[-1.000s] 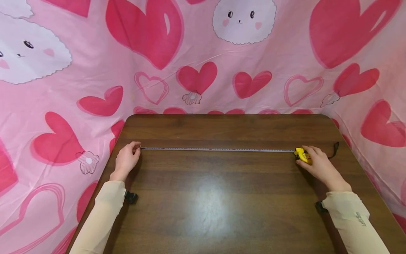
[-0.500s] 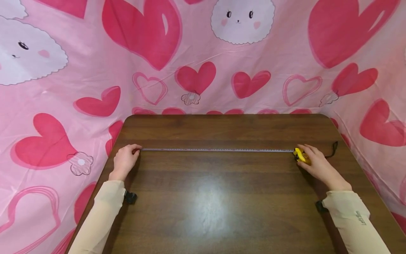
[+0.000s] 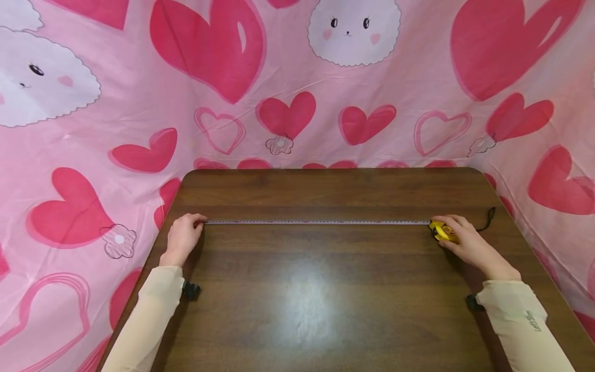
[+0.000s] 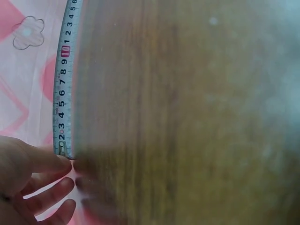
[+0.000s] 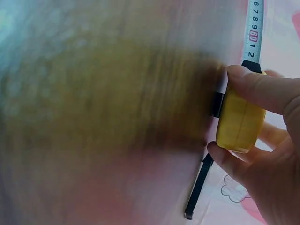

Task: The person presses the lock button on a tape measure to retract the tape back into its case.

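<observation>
Pink heart cloth (image 3: 400,88): biggest thing here by far, wraps the scene from 9 through 12 round to 3 o'clock.
Wooden table (image 3: 362,289): dark brown, glare patch right around its middle.
Tape blade (image 3: 316,222): stretched straight across from 10 to 2 o'clock, can't tell if it's flat on the wood or just above. I'd say the step in hand is holding it out taut; next move calls for a firm grip at both ends, since a slip could send it snapping back.
Right hand (image 3: 471,247): 2-3 o'clock, thumb and fingers clamped round the case.
Left hand (image 3: 182,238): 9-10 o'clock, thumb and finger together, pinching the blade's end.
Yellow case (image 3: 443,231): 2 o'clock, basically the container; presumably more blade coiled inside, but that's hidden.
Black cord (image 3: 489,218): trails off past the case toward 2 o'clock.
</observation>
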Demonstrator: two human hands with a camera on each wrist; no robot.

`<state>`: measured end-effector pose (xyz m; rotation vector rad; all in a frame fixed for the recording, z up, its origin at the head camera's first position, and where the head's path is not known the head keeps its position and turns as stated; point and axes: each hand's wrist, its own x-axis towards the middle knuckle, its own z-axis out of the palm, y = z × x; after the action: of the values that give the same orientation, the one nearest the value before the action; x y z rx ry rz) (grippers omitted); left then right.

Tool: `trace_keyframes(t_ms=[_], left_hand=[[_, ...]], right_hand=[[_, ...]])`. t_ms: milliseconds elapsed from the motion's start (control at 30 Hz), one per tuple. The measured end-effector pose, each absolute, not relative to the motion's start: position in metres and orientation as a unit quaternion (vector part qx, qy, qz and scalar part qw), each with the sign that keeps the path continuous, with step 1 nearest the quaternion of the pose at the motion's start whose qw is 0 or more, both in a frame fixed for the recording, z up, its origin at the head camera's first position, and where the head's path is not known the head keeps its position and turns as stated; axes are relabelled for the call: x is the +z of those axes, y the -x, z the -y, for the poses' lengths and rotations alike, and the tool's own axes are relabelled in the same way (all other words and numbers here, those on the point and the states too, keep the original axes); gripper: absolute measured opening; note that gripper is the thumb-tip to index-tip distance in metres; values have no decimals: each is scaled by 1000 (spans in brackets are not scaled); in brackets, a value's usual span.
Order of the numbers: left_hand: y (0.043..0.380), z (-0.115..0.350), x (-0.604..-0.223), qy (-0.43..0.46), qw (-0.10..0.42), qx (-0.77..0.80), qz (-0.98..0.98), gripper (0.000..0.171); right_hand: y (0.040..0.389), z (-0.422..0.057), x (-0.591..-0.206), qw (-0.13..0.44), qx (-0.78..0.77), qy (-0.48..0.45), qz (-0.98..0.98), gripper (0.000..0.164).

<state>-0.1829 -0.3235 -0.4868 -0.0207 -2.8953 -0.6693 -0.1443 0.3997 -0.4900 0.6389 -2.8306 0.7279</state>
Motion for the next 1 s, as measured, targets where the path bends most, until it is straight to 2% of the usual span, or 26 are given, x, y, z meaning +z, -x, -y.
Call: trace_keyframes(t_ms=[267,600,1000], left_hand=[[181,327,-487,10,86,-237,968,16],[177,330,-480,-10,74,-231,970,18],[176,339,-471,21,89,-231,969,17]], right_hand=[[145,-401,-497,131,242,-260,926,57],[145,-403,-503,142,241,-270,921,53],[141,-401,-492,156,256,-273,914,52]])
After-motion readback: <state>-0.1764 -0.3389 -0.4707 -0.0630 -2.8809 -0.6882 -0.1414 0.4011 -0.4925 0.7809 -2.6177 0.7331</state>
